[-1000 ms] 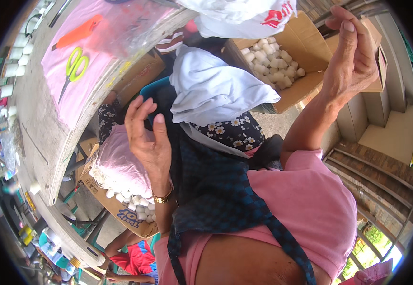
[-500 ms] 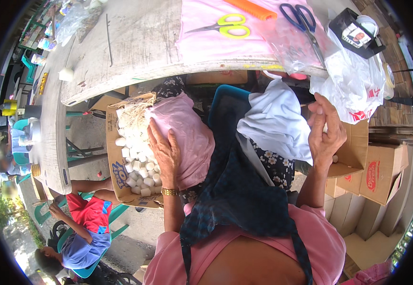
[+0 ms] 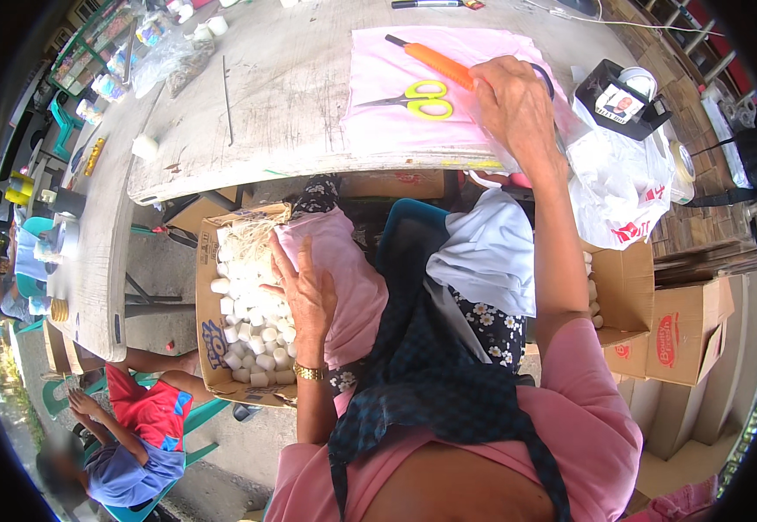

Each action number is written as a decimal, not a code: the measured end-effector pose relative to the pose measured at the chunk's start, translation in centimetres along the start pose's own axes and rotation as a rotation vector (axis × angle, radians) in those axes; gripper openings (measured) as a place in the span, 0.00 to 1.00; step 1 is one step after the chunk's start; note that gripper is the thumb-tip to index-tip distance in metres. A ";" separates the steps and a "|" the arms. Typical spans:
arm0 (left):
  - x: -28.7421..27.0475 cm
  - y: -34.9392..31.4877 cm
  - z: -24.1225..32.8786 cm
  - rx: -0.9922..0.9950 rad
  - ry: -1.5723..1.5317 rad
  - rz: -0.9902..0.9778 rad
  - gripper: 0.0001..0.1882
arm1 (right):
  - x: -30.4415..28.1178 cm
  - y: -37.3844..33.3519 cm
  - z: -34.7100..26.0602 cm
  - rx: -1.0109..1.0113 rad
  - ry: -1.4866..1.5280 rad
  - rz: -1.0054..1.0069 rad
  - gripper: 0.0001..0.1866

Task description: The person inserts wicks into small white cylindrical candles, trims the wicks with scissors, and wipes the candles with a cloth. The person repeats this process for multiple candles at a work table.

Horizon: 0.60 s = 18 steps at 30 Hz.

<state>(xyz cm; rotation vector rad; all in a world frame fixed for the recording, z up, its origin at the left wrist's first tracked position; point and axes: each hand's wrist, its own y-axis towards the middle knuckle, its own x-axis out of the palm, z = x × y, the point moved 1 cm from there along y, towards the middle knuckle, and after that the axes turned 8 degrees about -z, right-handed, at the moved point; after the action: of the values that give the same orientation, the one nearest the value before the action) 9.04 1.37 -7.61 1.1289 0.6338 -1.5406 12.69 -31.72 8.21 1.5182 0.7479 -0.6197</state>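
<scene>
Fingers of left hand (image 3: 307,291) splayed flat on pink cloth (image 3: 344,278).

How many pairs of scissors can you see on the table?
2: yellow-handled scissors lie on the pink cloth; a dark handle loop shows behind the right hand, likely a second pair, mostly hidden.

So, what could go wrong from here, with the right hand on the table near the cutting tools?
1. The right hand rests beside the orange knife and yellow scissors; reaching without looking might risk a cut.
2. The pink cloth under the left hand lies at the edge of the cardboard box; a push may spill the white pieces.
</scene>
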 end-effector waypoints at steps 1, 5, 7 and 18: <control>-0.1 -0.1 0.5 -0.049 -0.039 -0.005 0.33 | 0.6 0.4 0.7 0.050 -0.046 -0.051 0.09; 0.6 -1.0 0.7 -0.012 -0.105 0.003 0.36 | 2.8 0.7 0.7 0.108 -0.185 -0.153 0.12; 1.0 -1.0 1.4 0.010 -0.047 -0.007 0.34 | 3.4 1.0 0.9 0.106 -0.215 -0.143 0.12; 1.5 -1.3 1.4 0.074 -0.013 0.012 0.28 | 0.4 -0.4 6.2 0.202 -0.342 0.103 0.11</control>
<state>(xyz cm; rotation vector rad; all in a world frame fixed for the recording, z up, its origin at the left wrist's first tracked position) 7.36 -0.05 -8.60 1.1750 0.5647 -1.5712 12.97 -37.84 7.15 1.5688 0.3515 -0.8701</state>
